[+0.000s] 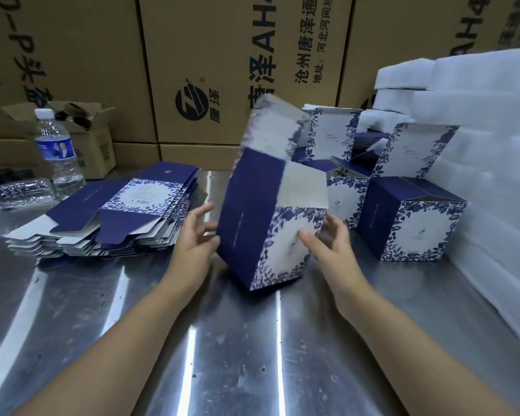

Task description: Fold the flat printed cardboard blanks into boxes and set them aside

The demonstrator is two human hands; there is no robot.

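Note:
A blue-and-white floral box [252, 223] stands tilted on one lower corner in the middle of the steel table [132, 310], its top flaps open and blurred. My left hand [197, 238] touches its dark blue side with fingers spread. My right hand [327, 238] presses the floral face and right edge. A stack of flat printed blanks [117, 211] lies to the left. Several folded boxes [409, 217] with open tops stand to the right and behind.
A water bottle [57, 151] and a crushed clear plastic tray [21, 190] sit at the far left. White foam sheets [487, 175] pile up on the right. Large brown cartons [207, 55] wall the back; a small open carton [81, 130] stands behind the bottle.

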